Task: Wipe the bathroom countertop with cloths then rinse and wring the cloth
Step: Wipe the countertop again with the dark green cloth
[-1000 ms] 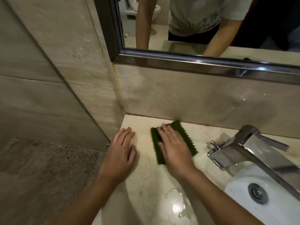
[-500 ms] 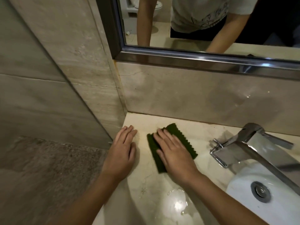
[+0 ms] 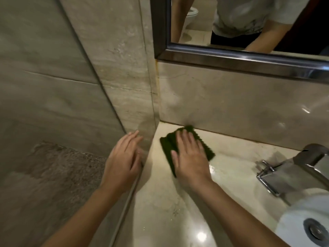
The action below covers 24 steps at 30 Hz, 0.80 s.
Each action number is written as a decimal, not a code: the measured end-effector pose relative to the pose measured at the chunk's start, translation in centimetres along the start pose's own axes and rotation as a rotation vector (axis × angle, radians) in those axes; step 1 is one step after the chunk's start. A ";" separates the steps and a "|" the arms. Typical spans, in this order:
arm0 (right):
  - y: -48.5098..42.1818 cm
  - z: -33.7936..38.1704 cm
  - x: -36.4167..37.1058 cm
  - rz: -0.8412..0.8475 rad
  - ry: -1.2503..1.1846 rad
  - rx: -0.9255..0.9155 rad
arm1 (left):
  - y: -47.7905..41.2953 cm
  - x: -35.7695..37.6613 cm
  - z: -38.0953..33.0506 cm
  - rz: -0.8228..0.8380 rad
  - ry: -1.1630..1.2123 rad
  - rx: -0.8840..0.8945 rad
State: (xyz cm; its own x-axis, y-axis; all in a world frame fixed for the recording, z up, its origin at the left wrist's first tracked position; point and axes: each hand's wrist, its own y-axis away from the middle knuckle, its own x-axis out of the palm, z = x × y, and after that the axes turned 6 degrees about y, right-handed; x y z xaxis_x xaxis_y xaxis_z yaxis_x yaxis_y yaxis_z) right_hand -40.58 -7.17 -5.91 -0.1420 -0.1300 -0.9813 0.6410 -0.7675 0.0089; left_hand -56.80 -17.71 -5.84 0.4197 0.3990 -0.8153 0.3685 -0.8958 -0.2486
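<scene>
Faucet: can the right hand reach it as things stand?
Probably yes. The right hand lies flat on the green cloth, and only bare countertop separates it from the faucet.

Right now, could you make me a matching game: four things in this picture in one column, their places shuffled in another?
Things:
1. green cloth
2. left hand
3. faucet
4. mirror

Places:
A. on the wall above the countertop
B. at the right, beside the white basin
C. flat under the right hand, near the back corner
D. by the countertop's left edge, holding nothing

Pairs: 1-C, 2-D, 3-B, 4-A
</scene>
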 end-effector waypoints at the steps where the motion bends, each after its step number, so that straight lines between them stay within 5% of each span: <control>1: 0.4 0.9 0.1 0.030 0.003 -0.098 | 0.2 -0.4 0.7 -0.005 -0.010 -0.025; 4: 4.5 0.2 -0.5 0.042 0.038 -0.255 | 1.1 -1.3 2.3 -0.014 0.001 -0.105; 10: -0.6 -0.2 -0.4 0.033 0.017 -0.082 | 3.1 -1.1 3.0 -0.016 0.027 -0.068; 15: 4.0 1.6 0.2 0.084 0.032 -0.325 | 4.0 -1.1 3.1 -0.019 0.077 -0.075; 21: -0.3 -1.7 -0.5 0.020 0.022 -0.096 | 3.6 -0.9 2.1 0.002 0.056 -0.020; 24: -0.7 1.3 0.1 0.068 0.014 -0.180 | 4.0 -0.7 1.9 -0.010 0.070 -0.047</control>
State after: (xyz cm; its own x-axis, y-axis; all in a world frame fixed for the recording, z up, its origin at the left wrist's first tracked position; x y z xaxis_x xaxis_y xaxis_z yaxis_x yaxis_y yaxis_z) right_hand -42.04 -7.44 -5.77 -0.0841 -0.1687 -0.9821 0.7734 -0.6325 0.0424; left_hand -57.17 -21.91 -7.23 0.4719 0.4221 -0.7741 0.4107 -0.8821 -0.2306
